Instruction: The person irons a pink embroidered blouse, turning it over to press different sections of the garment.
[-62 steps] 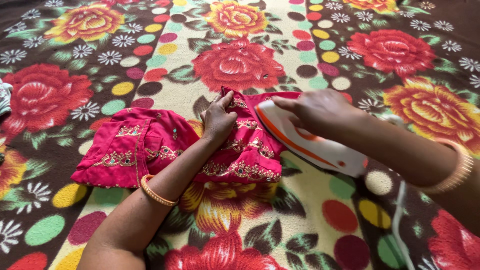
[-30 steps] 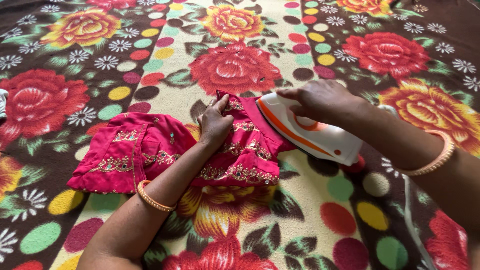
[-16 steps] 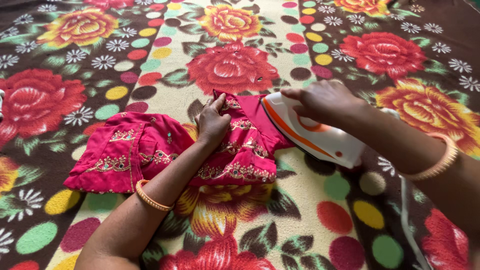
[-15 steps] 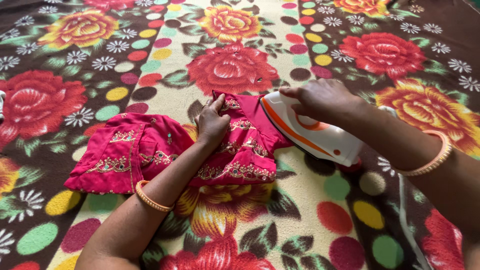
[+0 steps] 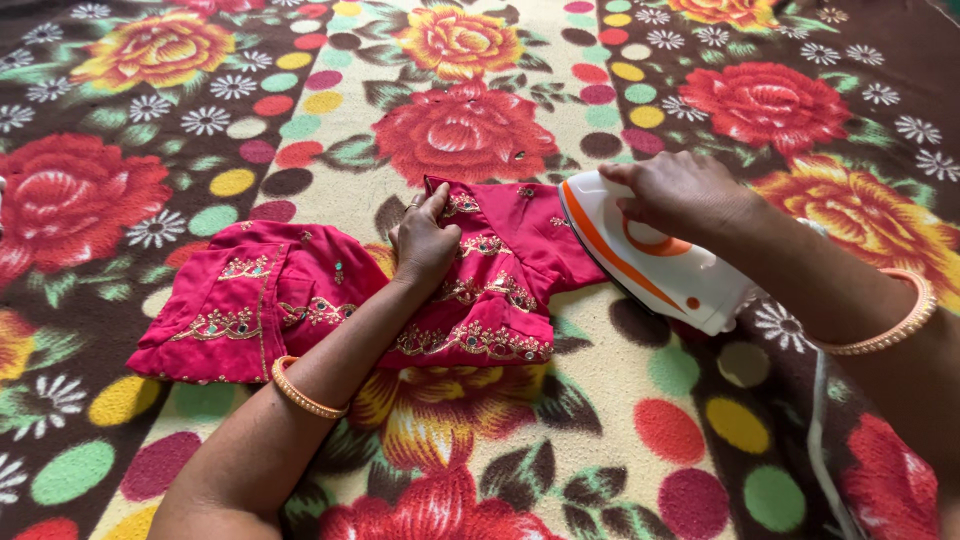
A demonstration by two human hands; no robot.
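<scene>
A magenta cloth blouse with gold embroidered bands [image 5: 300, 295] lies flat on a thick fleece blanket printed with large red and yellow roses and coloured dots [image 5: 640, 440], which seems to serve as padding under the fabric. Its left part, a sleeve-like section, is spread out and untouched. Over the blouse's middle, the left hand [image 5: 425, 240] lies palm down with fingers curled at the upper edge, pressing the cloth; this looks meant to pin the garment so it does not slide or bunch. A gold bangle [image 5: 305, 390] sits on that forearm.

To the right, the smooth unembroidered panel of the blouse is exposed, its edge close to the tip of a white plastic electric iron with orange trim [image 5: 650, 260]. The iron rests soleplate down, nose pointing toward the garment, mostly on the blanket just beside the blouse's right edge; whether the tip touches cloth cannot be told. The right hand [image 5: 685, 190] is wrapped around the iron's handle from above, a grip suited to pushing it. A pale cord [image 5: 815, 430] trails down the right side, away from the fabric. A 2nd bangle [image 5: 895, 320] circles the right wrist.
</scene>
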